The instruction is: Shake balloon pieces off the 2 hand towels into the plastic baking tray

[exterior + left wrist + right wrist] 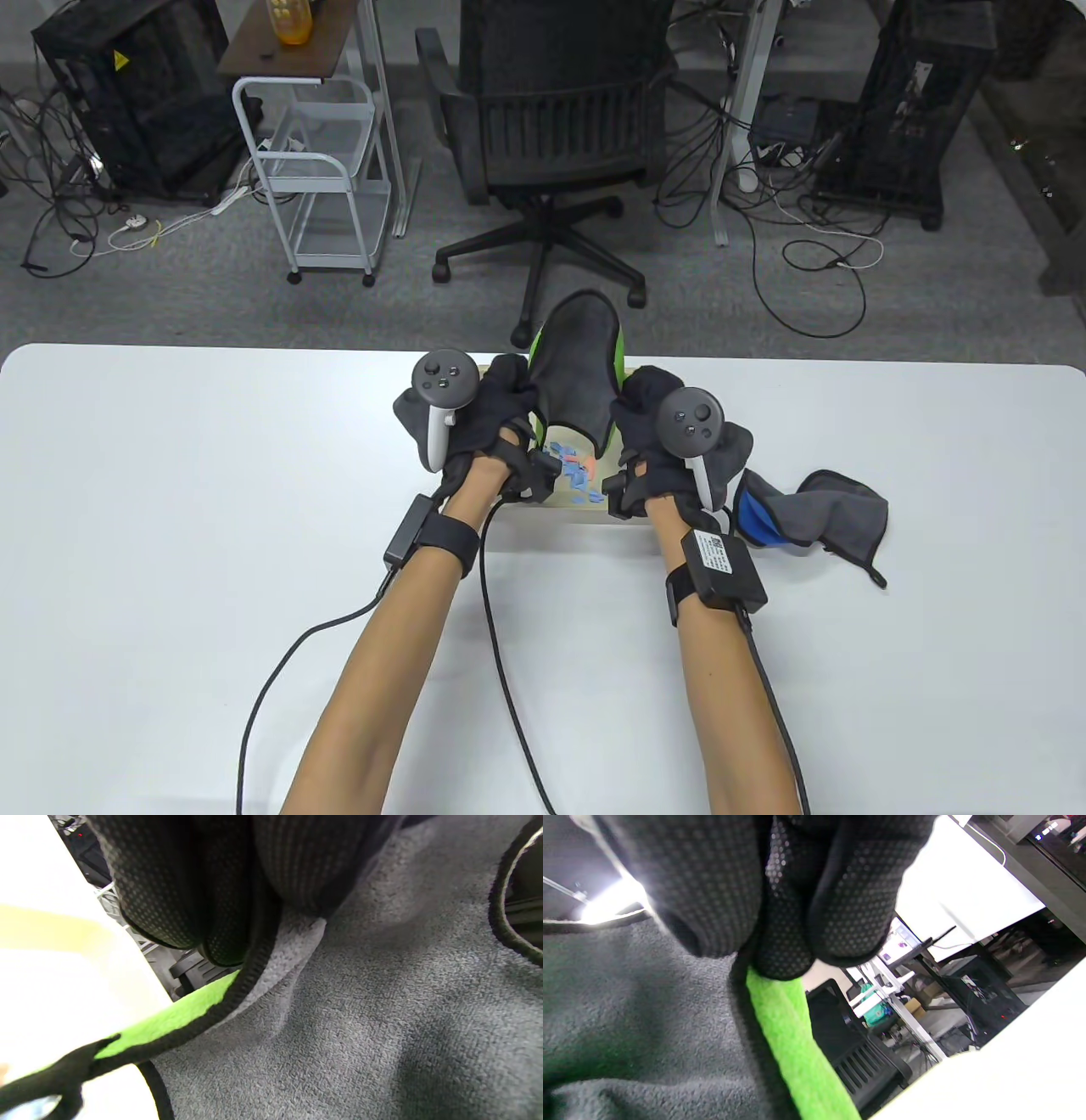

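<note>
A grey hand towel with a green underside [575, 361] is held up over the cream plastic baking tray [567, 507] at the table's middle. My left hand [501, 399] grips its left edge and my right hand [642, 407] grips its right edge, so the towel sags between them. Blue and a few orange balloon pieces [575, 474] lie in the tray below it. Both wrist views are filled by grey towel [382, 1005] [628, 1018] with a green edge [169, 1018] [793, 1043] pinched under gloved fingers [186, 891] [797, 899]. A second grey towel with a blue side [810, 516] lies crumpled to the right of the tray.
The white table [170, 509] spreads wide on both sides of the tray. Cables [509, 679] run from my wrists toward the near edge. Beyond the far edge stand a black office chair [551, 144], a white cart [314, 178] and black cabinets.
</note>
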A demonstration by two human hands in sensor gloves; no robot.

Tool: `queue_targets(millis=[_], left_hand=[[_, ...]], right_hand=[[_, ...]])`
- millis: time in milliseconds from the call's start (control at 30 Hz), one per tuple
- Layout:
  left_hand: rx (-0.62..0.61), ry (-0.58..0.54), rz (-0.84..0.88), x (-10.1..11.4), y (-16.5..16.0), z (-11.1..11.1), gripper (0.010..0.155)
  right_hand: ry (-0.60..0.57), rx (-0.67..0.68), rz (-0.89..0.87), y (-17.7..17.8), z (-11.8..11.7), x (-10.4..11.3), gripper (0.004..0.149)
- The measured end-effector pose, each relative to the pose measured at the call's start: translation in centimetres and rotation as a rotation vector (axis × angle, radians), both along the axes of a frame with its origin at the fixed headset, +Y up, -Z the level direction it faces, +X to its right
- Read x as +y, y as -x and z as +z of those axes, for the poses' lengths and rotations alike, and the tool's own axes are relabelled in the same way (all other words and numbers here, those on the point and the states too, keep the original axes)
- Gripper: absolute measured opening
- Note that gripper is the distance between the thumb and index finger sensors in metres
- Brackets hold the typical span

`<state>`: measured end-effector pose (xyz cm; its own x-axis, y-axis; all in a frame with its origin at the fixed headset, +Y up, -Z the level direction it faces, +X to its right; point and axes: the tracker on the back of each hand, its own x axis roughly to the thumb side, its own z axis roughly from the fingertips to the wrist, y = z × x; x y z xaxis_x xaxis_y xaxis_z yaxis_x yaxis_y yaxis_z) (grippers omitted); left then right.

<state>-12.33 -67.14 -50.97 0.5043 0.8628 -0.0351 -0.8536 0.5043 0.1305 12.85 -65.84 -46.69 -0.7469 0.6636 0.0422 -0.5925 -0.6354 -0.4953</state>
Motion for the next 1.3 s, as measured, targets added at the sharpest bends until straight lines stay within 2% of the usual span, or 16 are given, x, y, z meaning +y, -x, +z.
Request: queue_targets(millis=[167,233,333,433,600,667,733,833,967,1100,1200,1300], left_hand=[[-0.023,-0.066,0.064,5.3,-0.3,0.3,0.040],[-0.029,-0.090,0.059,6.8,-0.4,0.5,0.040],[-0.038,-0.096,0.061,7.2,-0.7,0.6,0.040],[-0.049,-0.082,0.015,5.5,-1.0,0.7,0.040],[-0.058,-0.008,-0.050,0.4,-1.0,0.8,0.040],[-0.063,0.014,-0.045,-0.9,-0.9,0.9,0.040],[-0.067,0.023,-0.048,-1.3,-0.8,1.0,0.040],[-0.071,0.009,-0.049,-0.5,-0.8,1.0,0.040],[-0.077,-0.019,-0.017,1.7,-1.0,1.1,0.040],[-0.089,-0.047,0.005,4.3,-1.4,1.3,0.040],[-0.096,-0.062,0.012,6.0,-1.6,1.5,0.040],[-0.105,-0.068,0.005,6.9,-1.8,1.8,0.040]], right_hand=[[-0.091,0.007,-0.041,-0.1,0.6,5.2,0.038],[-0.120,0.010,-0.043,-0.1,0.8,6.8,0.038],[-0.138,0.020,-0.043,0.1,1.1,7.4,0.038],[-0.105,0.027,-0.043,0.2,1.1,5.6,0.038],[0.007,0.044,-0.006,0.5,1.2,-0.3,0.038],[0.041,0.051,-0.004,0.5,1.3,-2.1,0.038],[0.053,0.051,-0.014,0.5,1.3,-2.8,0.038],[0.053,0.049,-0.024,0.3,1.4,-2.7,0.038],[0.089,0.059,-0.066,-0.3,1.4,-2.0,0.040],[0.193,0.113,-0.099,-1.4,2.2,-2.1,0.058],[0.274,0.152,-0.105,-2.8,3.9,-3.1,0.071],[0.321,0.189,-0.130,-4.0,6.1,-4.3,0.077]])
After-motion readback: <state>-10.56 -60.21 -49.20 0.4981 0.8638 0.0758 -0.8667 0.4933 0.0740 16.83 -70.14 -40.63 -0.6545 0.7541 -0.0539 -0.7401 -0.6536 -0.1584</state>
